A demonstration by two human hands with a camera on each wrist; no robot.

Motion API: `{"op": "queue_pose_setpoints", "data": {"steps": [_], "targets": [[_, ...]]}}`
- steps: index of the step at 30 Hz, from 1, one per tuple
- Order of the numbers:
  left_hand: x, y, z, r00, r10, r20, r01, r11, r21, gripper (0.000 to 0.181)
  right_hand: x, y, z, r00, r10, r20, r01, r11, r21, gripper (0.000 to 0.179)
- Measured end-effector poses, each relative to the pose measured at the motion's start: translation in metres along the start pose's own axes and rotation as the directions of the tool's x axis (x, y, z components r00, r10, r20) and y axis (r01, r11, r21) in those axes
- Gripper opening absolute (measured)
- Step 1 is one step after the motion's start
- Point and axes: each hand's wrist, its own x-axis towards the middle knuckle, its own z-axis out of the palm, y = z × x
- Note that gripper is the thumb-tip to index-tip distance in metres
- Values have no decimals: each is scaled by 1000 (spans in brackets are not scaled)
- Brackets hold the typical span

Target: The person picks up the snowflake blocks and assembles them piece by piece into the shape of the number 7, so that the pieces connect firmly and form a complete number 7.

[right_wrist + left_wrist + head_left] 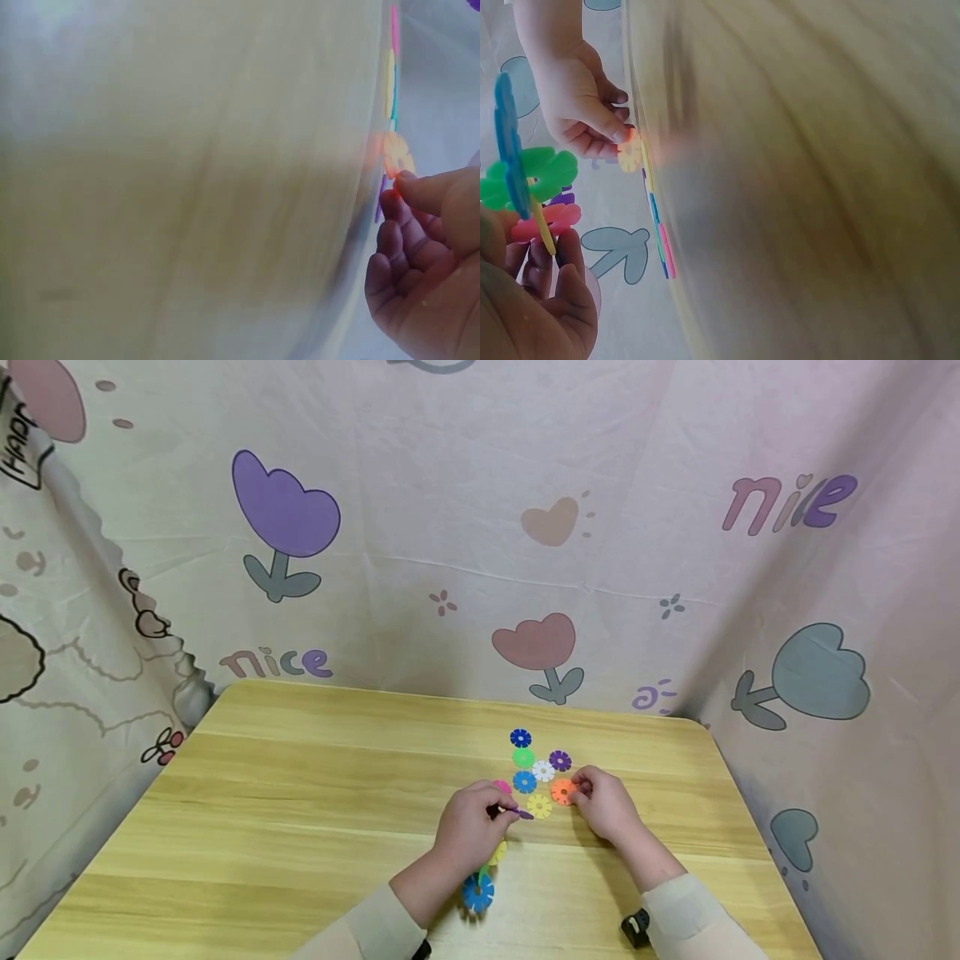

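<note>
My left hand point(468, 827) grips a cluster of interlocked slotted plastic discs above the table. In it I see a blue disc point(510, 146), a green disc point(544, 176), a pink disc point(551, 223) and a yellow disc point(542, 225) seen edge-on. A purple disc point(522, 814) pokes out past the left fingertips, partly hidden. To the right, my right hand point(606, 806) pinches an orange disc point(562, 792) between thumb and forefinger. That disc is tilted up from the tabletop in both wrist views. A loose yellow disc point(539, 807) lies between the hands.
Behind the hands, several loose discs lie flat: dark blue point(521, 738), light green point(523, 758), white point(543, 771), purple point(560, 761), blue point(524, 782) and pink point(502, 787). A wooden table point(300, 793) carries them, with a printed cloth point(420, 527) hanging behind.
</note>
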Motion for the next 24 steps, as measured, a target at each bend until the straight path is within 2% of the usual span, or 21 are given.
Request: {"op": "queue_pose_setpoints", "data": {"steps": [10, 16, 24], "targets": [[1, 0, 2, 1000, -16, -15, 16, 1000, -1, 6, -12, -6, -4, 995, -43, -86, 53, 992, 118, 20], [2, 1, 2, 999, -39, -23, 38, 999, -5, 5, -21, -10, -3, 991, -70, -114, 91, 976, 196, 24], [3, 2, 0, 998, -53, -36, 53, 999, -5, 3, -29, -15, -3, 994, -55, -91, 84, 930, 357, 27]]}}
